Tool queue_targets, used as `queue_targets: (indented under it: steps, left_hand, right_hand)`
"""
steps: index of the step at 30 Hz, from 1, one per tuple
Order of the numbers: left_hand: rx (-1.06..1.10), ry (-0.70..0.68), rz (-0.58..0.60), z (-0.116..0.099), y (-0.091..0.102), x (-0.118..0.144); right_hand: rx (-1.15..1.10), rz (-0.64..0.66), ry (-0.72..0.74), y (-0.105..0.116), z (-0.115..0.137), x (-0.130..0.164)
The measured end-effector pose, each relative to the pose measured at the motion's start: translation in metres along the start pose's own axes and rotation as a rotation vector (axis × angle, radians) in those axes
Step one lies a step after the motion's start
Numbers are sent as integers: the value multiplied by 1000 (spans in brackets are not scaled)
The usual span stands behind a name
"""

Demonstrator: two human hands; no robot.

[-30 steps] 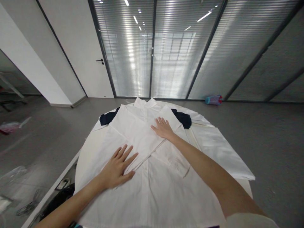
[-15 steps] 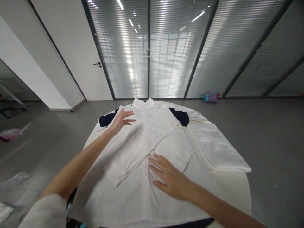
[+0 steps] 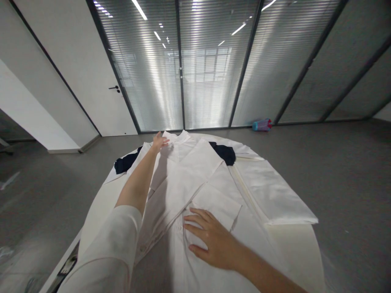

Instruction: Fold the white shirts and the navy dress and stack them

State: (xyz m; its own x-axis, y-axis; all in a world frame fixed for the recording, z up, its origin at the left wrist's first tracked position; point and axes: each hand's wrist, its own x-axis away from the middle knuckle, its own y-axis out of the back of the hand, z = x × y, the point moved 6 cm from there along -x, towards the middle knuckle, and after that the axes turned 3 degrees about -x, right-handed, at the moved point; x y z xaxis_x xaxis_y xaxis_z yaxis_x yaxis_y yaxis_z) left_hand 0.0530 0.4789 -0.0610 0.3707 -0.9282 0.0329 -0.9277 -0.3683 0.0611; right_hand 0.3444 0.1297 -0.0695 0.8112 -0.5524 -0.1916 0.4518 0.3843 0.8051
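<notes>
A white button-up shirt [image 3: 189, 175] lies front side up on a round white table [image 3: 301, 248], its sleeves folded across the front. My left hand [image 3: 160, 141] is reached far forward beside the shirt's collar [image 3: 179, 137], fingers apart and pointing right. Whether its fingertips touch the cloth is hard to tell. Nearer to me, my right hand [image 3: 210, 240] rests flat on the shirt front by the button placket, with its fingers spread. Neither hand grips anything. My left forearm and sleeve cover the shirt's left side.
Navy cloth [image 3: 224, 153] shows at both shoulders of the shirt. Folded white fabric [image 3: 275, 191] lies on the table's right side, a corner passing the edge. A blue and red bundle [image 3: 262, 125] is on the floor by the glass partition [image 3: 207, 89].
My left hand has moved forward and slightly right, from the shirt's shoulder area to beside the collar. My right hand stays flat on the shirt. The view has shifted a little.
</notes>
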Motion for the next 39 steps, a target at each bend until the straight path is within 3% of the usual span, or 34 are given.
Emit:
queue_targets:
  steps: [8,14,22,27,30,32,35,39]
  left_hand:
    - [-71,25,74,-1,-17,-23]
    - [-212,-144,-30,-8,-15,-32]
    - [-643,-365,126,1,12,10]
    - [-913,-455,30,6,17,36]
    - [-988,-519,-14,-2,-2,41]
    - [-1045,-588,16,-11,-26,40]
    - [-1104,-646,137,-16,-69,36]
    - [-1009,-536,356,2,-107,36]
  right_hand:
    - [-22,6,-16,2,1,0]
    - [-31,14,-13,1,0,1]
    - [-26,4,-7,0,-2,1]
    - [-29,-1,-9,-1,-2,0]
    - [-32,-7,-10,-1,-2,0]
    - [-33,-12,-10,-1,-2,0]
    - [-34,-7,-20,-1,-2,0]
    - [-36,16,-33,-1,-2,1]
